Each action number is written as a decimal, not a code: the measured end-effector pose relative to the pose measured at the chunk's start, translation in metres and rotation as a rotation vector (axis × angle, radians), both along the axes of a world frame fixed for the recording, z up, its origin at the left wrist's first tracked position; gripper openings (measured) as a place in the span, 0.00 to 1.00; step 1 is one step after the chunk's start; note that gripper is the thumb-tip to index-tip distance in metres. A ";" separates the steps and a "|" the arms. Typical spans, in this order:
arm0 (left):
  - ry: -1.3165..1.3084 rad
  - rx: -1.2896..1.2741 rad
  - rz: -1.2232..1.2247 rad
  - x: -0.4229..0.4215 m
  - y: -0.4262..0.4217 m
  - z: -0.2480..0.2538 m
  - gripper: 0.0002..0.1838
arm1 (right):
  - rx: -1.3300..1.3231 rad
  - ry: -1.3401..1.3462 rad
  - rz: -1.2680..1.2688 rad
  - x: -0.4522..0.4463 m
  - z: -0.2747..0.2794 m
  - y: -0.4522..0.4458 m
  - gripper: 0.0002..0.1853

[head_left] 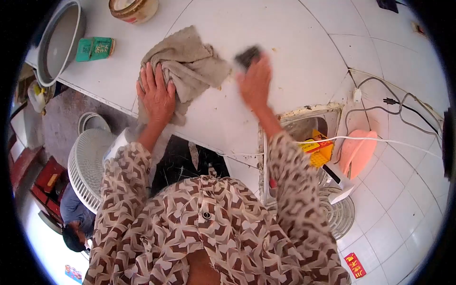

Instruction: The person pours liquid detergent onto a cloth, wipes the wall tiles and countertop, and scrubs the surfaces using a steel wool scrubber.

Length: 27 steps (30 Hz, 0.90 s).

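A crumpled grey-brown cloth [190, 61] lies on the white tiled counter [216, 126]. My left hand [157, 95] rests flat on its left part, fingers stretched out. To the right of the cloth, my right hand [256, 84] is blurred by motion and holds a dark scouring pad [248, 56] against the counter. The pad's exact material is too smeared to make out. Small brownish specks [274, 49] dot the tiles around the pad.
A grey basin [61, 42], a green tin [95, 49] and a brown-rimmed bowl [135, 10] stand at the back left. At right are a sink [308, 122], a pink basin [358, 152] and cables [375, 109]. A white fan [88, 161] and another person [78, 209] are lower left.
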<state>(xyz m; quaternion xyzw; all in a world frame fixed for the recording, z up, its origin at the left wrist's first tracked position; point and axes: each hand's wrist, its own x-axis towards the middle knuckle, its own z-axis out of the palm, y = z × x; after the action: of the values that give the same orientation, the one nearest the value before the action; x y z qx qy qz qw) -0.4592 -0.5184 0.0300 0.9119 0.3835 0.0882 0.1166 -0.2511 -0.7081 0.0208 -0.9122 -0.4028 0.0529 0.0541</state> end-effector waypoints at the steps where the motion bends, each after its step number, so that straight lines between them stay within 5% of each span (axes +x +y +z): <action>1: -0.011 -0.007 -0.003 -0.001 -0.002 0.000 0.32 | 0.044 -0.047 -0.097 0.037 -0.007 0.009 0.38; 5: 0.027 -0.009 -0.002 -0.002 0.000 -0.003 0.32 | 0.106 -0.081 -0.231 0.049 -0.006 0.019 0.39; 8: 0.033 0.002 0.013 0.001 0.000 -0.005 0.32 | 0.042 0.106 -0.090 -0.018 0.010 -0.014 0.40; 15: 0.051 -0.017 0.002 -0.004 -0.004 -0.001 0.31 | 0.107 -0.057 -0.268 0.077 -0.013 0.029 0.39; 18: 0.045 -0.033 0.013 0.000 -0.005 -0.001 0.32 | 0.048 0.000 -0.107 0.003 -0.006 0.002 0.39; 27: 0.048 -0.017 0.009 0.002 -0.003 -0.002 0.32 | 0.190 -0.188 -0.318 0.153 -0.033 0.062 0.37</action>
<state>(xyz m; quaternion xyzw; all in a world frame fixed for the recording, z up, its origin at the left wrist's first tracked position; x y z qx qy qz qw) -0.4570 -0.5210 0.0281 0.9110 0.3910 0.0637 0.1148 -0.0984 -0.6464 -0.0121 -0.9560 -0.2603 -0.0800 0.1096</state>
